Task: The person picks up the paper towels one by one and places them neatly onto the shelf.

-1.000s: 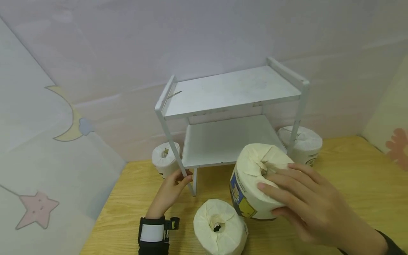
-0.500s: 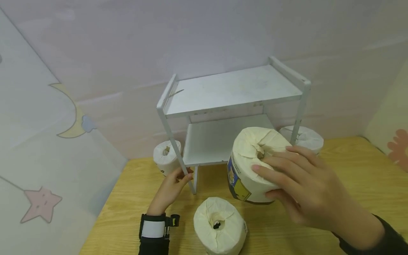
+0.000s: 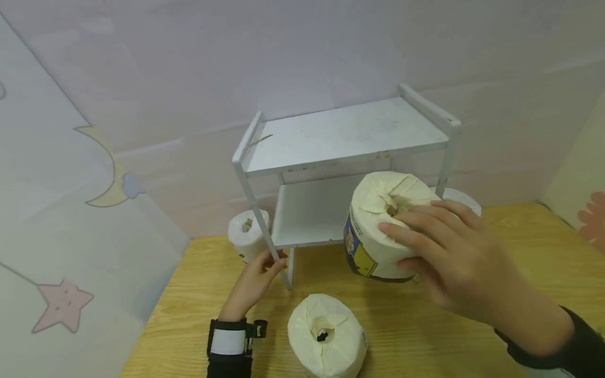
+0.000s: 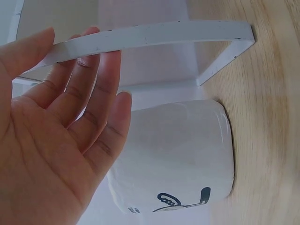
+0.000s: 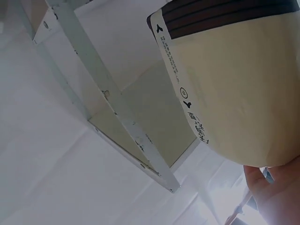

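My right hand (image 3: 454, 257) grips a wrapped toilet paper roll (image 3: 371, 210) from the top and side, fingers at its core hole. The roll hangs in the air in front of the white shelf's right half. In the right wrist view its plain cream side (image 5: 239, 89) and dark base band show. With thumb and fingers, my left hand (image 3: 252, 283) holds the front left leg of the white two-tier shelf (image 3: 331, 139); the left wrist view shows the fingertips behind that leg (image 4: 154, 35). A second cream roll (image 3: 326, 346) stands on the table in front.
A white roll (image 3: 246, 239) stands behind the shelf's left leg, and another (image 3: 460, 198) is mostly hidden behind the held roll at right. The lower tier (image 3: 312, 210) sits above the wooden table (image 3: 529, 252). A wall (image 3: 331, 52) stands close behind.
My right hand has raised the roll and carried it towards the shelf, so it now covers more of the lower tier and the right-hand white roll. My left hand stays on the leg.
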`<state>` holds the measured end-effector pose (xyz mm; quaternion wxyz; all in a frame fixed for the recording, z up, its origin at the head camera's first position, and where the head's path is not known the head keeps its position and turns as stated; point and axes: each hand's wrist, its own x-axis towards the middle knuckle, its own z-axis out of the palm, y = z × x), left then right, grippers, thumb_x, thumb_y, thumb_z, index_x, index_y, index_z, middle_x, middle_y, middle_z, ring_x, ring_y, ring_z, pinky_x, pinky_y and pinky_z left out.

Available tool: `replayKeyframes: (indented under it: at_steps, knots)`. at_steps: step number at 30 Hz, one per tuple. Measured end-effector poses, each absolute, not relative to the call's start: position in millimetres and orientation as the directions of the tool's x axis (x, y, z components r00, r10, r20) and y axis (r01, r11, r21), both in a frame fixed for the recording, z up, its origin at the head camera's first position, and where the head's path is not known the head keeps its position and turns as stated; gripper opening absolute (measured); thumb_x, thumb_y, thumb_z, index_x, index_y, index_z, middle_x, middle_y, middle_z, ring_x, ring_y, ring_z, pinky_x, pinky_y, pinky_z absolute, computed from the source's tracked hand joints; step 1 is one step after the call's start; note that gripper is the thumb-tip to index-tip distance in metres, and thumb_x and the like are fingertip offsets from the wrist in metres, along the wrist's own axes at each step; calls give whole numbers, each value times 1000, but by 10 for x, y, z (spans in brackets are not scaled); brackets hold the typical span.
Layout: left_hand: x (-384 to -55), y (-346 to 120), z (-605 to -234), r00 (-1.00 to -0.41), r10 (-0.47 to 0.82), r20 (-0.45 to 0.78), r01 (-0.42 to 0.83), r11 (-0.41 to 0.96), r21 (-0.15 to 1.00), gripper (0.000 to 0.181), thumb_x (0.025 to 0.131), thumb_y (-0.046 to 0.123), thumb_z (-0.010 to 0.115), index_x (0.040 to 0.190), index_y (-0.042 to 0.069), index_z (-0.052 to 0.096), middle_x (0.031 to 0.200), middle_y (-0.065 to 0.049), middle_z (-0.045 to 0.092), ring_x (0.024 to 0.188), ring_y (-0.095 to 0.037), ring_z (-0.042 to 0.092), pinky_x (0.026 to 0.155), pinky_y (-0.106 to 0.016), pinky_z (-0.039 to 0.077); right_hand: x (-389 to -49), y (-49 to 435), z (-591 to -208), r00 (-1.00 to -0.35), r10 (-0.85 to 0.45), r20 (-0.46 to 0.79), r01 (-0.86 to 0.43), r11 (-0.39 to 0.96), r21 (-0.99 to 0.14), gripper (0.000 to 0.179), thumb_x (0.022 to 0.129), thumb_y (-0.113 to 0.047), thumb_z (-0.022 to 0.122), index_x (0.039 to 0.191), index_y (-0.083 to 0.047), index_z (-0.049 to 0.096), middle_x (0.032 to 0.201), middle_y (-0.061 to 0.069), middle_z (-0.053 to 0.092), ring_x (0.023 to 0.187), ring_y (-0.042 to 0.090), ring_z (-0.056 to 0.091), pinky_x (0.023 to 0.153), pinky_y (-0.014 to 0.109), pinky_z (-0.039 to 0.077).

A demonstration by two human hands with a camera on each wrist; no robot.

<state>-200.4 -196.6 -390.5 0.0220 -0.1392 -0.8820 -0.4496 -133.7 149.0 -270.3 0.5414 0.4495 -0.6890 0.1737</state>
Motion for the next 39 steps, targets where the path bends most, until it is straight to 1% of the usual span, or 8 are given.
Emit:
replayKeyframes:
  at_steps: [5, 13, 18, 22, 26, 30, 32, 39]
  knots:
    - [-2009, -1995, -3928, -961, 210, 180, 272, 590, 760, 29, 101, 34, 58, 117, 12, 66, 106, 0, 69, 105, -20, 62, 90, -51, 47, -1394, 1501, -2629, -43, -438, 898, -806, 546, 227, 36, 106, -27, 48, 112, 1, 69, 99, 19, 68, 89, 39, 61, 80, 48, 40]
    - [-1992, -2031, -3925, -964, 198, 176, 262, 609, 749, 34, 101, 38, 56, 119, 11, 66, 105, 1, 69, 103, -19, 62, 88, -48, 48, -1553, 1509, -2637, -134, -503, 854, -798, 566, 208, 39, 107, -26, 43, 119, 3, 66, 106, 21, 66, 96, 42, 60, 86, 48, 40]
    - [-1987, -2028, -3931, -967, 201, 156, 247, 600, 761, 36, 101, 39, 56, 122, 11, 65, 107, 2, 69, 104, -19, 62, 91, -50, 47, -1657, 1490, -2664, -155, -514, 844, -803, 563, 196, 39, 108, -25, 41, 122, 3, 65, 108, 21, 65, 100, 43, 59, 89, 50, 40]
    - [-1990, -2014, -3930, -967, 203, 153, 245, 591, 769, 34, 101, 40, 56, 121, 13, 65, 107, 1, 69, 105, -20, 62, 91, -50, 48, -1713, 1478, -2694, -177, -510, 842, -806, 566, 174, 40, 108, -26, 40, 123, 3, 64, 108, 21, 65, 101, 42, 58, 91, 49, 40]
    - [-2004, -2003, -3934, -962, 221, 163, 265, 592, 761, 37, 102, 38, 56, 122, 9, 64, 109, -1, 69, 106, -22, 62, 89, -50, 49, -1745, 1488, -2739, -220, -508, 833, -800, 582, 143, 43, 109, -29, 38, 124, 3, 63, 110, 21, 65, 103, 42, 57, 95, 49, 39]
    - [-2015, -1997, -3938, -960, 228, 163, 271, 599, 753, 40, 102, 38, 55, 124, 6, 64, 108, -1, 69, 105, -22, 63, 87, -48, 50, -1790, 1494, -2781, -233, -497, 836, -797, 590, 130, 45, 109, -31, 37, 125, 3, 62, 111, 22, 64, 105, 44, 57, 94, 52, 40]
    - [-2020, -1994, -3940, -958, 233, 166, 276, 596, 754, 40, 102, 38, 55, 124, 6, 63, 108, -2, 69, 105, -23, 63, 86, -48, 50, -1816, 1496, -2801, -225, -490, 842, -794, 594, 133, 44, 109, -30, 38, 125, 3, 62, 111, 23, 64, 104, 45, 57, 93, 53, 40]
    - [-2027, -1976, -3956, -963, 217, 158, 258, 585, 769, 33, 101, 37, 56, 122, 13, 65, 106, 2, 69, 105, -19, 63, 89, -48, 49, -1872, 1531, -2846, -239, -503, 830, -773, 616, 151, 46, 109, -31, 36, 125, 3, 62, 112, 22, 64, 104, 44, 57, 92, 53, 41]
